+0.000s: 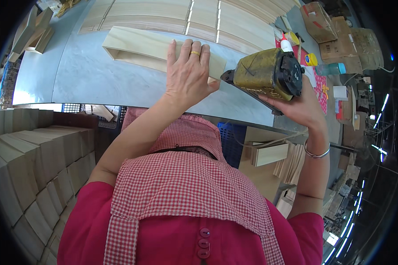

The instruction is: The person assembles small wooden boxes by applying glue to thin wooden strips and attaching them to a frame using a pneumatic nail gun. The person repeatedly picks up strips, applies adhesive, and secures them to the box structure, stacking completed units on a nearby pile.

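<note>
A shallow box frame of pale wood (139,42) lies on the grey-blue tabletop (106,86). My left hand (188,70) rests on its near side, fingers laid over the top edge and thumb out toward the right end. In my right hand (296,104) is a nail gun (261,73) with a worn yellow-green body and black end cap. Its black nose points at the frame's right end, touching or very close; I cannot tell which. The fingers around its grip are partly hidden.
Flat wooden boards (150,17) are stacked along the far side. Wooden pieces (35,33) stand far left. On the right are a white bottle (286,45), a yellow-lidded tub (311,59), a teal bottle (331,69) and cardboard boxes (340,39). Wood blocks (35,163) are piled at lower left.
</note>
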`<control>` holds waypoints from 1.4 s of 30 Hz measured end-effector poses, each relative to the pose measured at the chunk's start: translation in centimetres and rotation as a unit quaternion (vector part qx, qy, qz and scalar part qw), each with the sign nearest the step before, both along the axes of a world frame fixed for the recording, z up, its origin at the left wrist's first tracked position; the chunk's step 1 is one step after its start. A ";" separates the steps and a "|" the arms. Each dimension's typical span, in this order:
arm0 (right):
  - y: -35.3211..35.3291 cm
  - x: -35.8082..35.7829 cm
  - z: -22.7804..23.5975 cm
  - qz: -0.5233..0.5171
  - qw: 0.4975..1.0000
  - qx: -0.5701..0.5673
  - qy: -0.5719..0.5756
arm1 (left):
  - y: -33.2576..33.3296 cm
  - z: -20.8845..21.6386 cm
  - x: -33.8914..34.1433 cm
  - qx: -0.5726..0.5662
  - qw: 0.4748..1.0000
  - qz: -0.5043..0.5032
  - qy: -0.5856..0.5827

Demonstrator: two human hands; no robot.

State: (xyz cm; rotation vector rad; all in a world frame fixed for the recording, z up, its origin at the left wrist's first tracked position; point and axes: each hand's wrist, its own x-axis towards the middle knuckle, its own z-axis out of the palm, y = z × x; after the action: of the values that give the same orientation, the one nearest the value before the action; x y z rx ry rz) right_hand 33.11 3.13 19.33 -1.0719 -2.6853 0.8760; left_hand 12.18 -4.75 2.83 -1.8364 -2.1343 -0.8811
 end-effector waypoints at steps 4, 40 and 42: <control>0.6 0.1 -0.2 -0.011 0.999 -0.026 -0.031 | 0.2 -0.1 0.0 0.006 1.000 -0.001 -0.004; 5.0 -1.4 0.0 -0.068 0.993 0.021 -0.090 | 0.2 0.1 -0.1 0.006 1.000 -0.002 -0.003; 5.0 -1.5 0.1 -0.073 0.994 -0.001 -0.082 | 0.1 0.1 -0.1 0.001 1.000 -0.002 -0.004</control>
State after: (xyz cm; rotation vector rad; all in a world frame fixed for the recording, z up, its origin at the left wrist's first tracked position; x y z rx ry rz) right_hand 31.65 8.15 19.39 -1.3770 -2.6900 0.7975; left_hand 12.06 -4.63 2.97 -1.8410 -2.1345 -0.8917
